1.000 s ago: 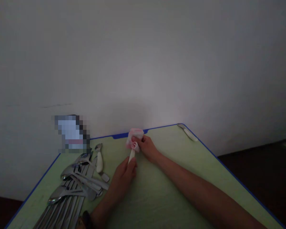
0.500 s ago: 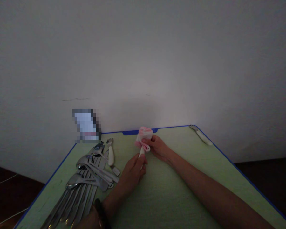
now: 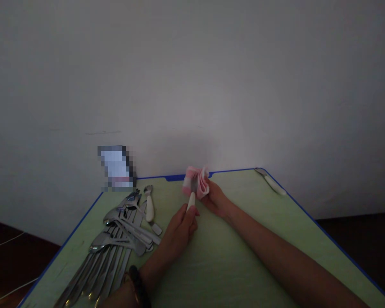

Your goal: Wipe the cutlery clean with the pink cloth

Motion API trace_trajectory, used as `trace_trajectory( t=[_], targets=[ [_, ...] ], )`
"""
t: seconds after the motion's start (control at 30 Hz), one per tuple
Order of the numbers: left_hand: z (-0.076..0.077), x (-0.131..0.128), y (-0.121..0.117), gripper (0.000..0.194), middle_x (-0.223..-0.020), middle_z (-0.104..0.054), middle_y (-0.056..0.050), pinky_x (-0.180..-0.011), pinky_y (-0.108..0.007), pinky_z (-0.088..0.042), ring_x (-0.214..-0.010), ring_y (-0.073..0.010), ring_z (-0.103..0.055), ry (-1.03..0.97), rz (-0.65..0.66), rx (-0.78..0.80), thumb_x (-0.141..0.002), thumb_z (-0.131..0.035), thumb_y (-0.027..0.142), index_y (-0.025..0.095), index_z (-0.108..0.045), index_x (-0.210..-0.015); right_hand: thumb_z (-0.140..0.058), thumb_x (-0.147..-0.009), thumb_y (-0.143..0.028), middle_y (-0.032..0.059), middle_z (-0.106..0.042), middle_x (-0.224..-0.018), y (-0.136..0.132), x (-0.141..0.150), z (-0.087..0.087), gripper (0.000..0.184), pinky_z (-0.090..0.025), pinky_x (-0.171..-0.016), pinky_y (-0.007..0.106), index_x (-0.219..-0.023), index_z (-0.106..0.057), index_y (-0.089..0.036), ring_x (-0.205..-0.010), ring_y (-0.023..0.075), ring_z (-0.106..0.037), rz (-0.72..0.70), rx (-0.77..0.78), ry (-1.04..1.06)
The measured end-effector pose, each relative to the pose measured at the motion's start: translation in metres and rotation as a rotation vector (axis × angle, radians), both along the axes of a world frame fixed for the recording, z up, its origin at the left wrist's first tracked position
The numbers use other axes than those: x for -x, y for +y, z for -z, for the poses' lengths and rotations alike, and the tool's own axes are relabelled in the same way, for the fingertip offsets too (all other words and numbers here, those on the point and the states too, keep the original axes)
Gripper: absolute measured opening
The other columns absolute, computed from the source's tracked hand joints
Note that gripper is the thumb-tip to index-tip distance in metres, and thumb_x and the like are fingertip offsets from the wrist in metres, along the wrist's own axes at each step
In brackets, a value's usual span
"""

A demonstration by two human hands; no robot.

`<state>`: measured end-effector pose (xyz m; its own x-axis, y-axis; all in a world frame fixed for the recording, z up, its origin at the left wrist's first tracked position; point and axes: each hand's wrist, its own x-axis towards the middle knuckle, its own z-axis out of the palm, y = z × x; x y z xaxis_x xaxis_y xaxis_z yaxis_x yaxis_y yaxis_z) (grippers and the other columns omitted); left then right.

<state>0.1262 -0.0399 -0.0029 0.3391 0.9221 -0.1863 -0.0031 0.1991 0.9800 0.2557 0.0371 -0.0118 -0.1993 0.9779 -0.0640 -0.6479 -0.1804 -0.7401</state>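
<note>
My left hand [image 3: 183, 220] is closed around the white handle of a piece of cutlery [image 3: 191, 200]. Its metal end points away from me and lies against a pink and white cloth [image 3: 190, 179]; its exact shape is hard to make out. My right hand [image 3: 215, 197] grips the folded cloth from the right, its fingers mostly hidden behind the fabric. Left of my left hand lies a pile of metal spoons and forks [image 3: 128, 231]. A small white-handled fork [image 3: 149, 205] rests at the pile's right edge.
Another white-handled fork [image 3: 271, 182] lies at the far right corner of the green, blue-edged table [image 3: 237, 256]. A blurred-out phone-like device [image 3: 117, 167] leans at the far left corner. A pale wall [image 3: 192, 85] rises behind the table.
The cloth has opened away from the cutlery's metal end, which now shows against it. My right hand has shifted slightly right; the left hand keeps its hold on the handle.
</note>
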Motion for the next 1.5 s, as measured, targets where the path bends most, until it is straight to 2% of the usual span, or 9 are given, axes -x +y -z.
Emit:
trace_trajectory(
  t=[0.1, 0.3, 0.6, 0.77, 0.9, 0.97, 1.23, 1.37, 1.5],
  targets=[
    [0.001, 0.001, 0.0, 0.044, -0.052, -0.029, 0.011, -0.036, -0.017, -0.015, -0.037, -0.0044, -0.022, -0.009, -0.017, 0.019, -0.08, -0.038, 0.062, 0.019, -0.043, -0.085, -0.074, -0.058, -0.044, 0.0, -0.066, -0.07, 0.001, 0.0, 0.0, 0.032, -0.046, -0.062, 0.024, -0.074, -0.066, -0.017, -0.062, 0.0111, -0.055, 0.005, 0.023, 0.036],
    [-0.004, 0.0, -0.002, 0.041, -0.053, -0.033, 0.009, -0.04, -0.019, -0.022, -0.042, -0.0065, -0.03, 0.115, -0.005, -0.074, -0.082, -0.036, 0.058, 0.018, -0.044, -0.078, -0.078, -0.055, -0.029, -0.0022, -0.064, -0.063, -0.008, 0.004, -0.004, 0.024, -0.044, -0.059, 0.024, -0.072, -0.067, -0.016, -0.056, 0.0097, -0.053, -0.09, -0.071, -0.141],
    [0.005, -0.001, 0.0, 0.036, -0.056, -0.037, 0.007, -0.045, -0.021, -0.026, -0.047, -0.0089, -0.034, 0.307, -0.048, -0.179, -0.087, -0.031, 0.05, 0.019, -0.043, -0.075, -0.075, -0.059, -0.036, -0.0038, -0.06, -0.058, -0.001, 0.007, 0.003, 0.025, -0.038, -0.052, 0.02, -0.068, -0.065, -0.015, -0.052, 0.0076, -0.048, 0.008, -0.057, -0.18],
    [0.001, 0.0, -0.002, 0.032, -0.055, -0.034, 0.007, -0.042, -0.02, -0.023, -0.045, -0.0084, -0.03, 0.166, -0.019, -0.129, -0.087, -0.032, 0.046, 0.017, -0.047, -0.085, -0.073, -0.06, -0.039, -0.0042, -0.058, -0.057, 0.0, 0.007, 0.0, 0.026, -0.038, -0.05, 0.02, -0.065, -0.062, -0.016, -0.052, 0.0078, -0.047, 0.084, 0.016, -0.089],
    [0.002, 0.001, -0.004, 0.034, -0.059, -0.04, 0.006, -0.039, -0.019, -0.023, -0.045, -0.0083, -0.033, 0.078, 0.035, -0.136, -0.087, -0.031, 0.045, 0.016, -0.047, -0.097, -0.073, -0.062, -0.035, -0.0054, -0.061, -0.065, 0.005, 0.006, 0.001, 0.023, -0.041, -0.053, 0.02, -0.074, -0.063, -0.019, -0.057, 0.0079, -0.049, 0.14, 0.005, -0.024],
    [0.004, 0.0, -0.003, 0.037, -0.059, -0.042, 0.006, -0.038, -0.019, -0.025, -0.045, -0.0084, -0.036, 0.106, 0.035, -0.15, -0.087, -0.031, 0.048, 0.016, -0.047, -0.097, -0.072, -0.063, -0.034, -0.0052, -0.061, -0.065, 0.006, 0.005, 0.002, 0.02, -0.042, -0.054, 0.02, -0.073, -0.062, -0.019, -0.057, 0.0075, -0.049, 0.105, -0.02, -0.018],
    [0.002, -0.002, -0.002, 0.038, -0.05, -0.038, 0.008, -0.038, -0.02, -0.028, -0.038, -0.0085, -0.035, 0.191, -0.007, -0.142, -0.088, -0.026, 0.051, 0.018, -0.044, -0.087, -0.077, -0.058, -0.035, 0.0003, -0.058, -0.051, -0.009, -0.002, -0.004, 0.03, -0.037, -0.041, 0.022, -0.059, -0.06, -0.01, -0.044, 0.0092, -0.048, -0.246, -0.04, -0.116],
    [-0.001, -0.001, -0.003, 0.035, -0.049, -0.037, 0.007, -0.044, -0.022, -0.03, -0.041, -0.0098, -0.038, 0.371, 0.035, -0.253, -0.089, -0.025, 0.045, 0.019, -0.044, -0.076, -0.078, -0.058, -0.029, -0.0008, -0.061, -0.055, -0.006, -0.001, -0.004, 0.024, -0.045, -0.051, 0.021, -0.062, -0.062, -0.011, -0.05, 0.0082, -0.052, -0.216, -0.03, -0.084],
    [0.0, 0.001, -0.004, 0.032, -0.054, -0.043, 0.004, -0.049, -0.025, -0.028, -0.05, -0.0123, -0.042, 0.559, 0.102, -0.405, -0.089, -0.027, 0.04, 0.02, -0.043, -0.07, -0.077, -0.06, -0.024, -0.0036, -0.063, -0.064, 0.003, -0.001, 0.0, 0.019, -0.051, -0.068, 0.021, -0.07, -0.064, -0.015, -0.057, 0.0067, -0.055, -0.077, -0.006, 0.022]
  ],
)
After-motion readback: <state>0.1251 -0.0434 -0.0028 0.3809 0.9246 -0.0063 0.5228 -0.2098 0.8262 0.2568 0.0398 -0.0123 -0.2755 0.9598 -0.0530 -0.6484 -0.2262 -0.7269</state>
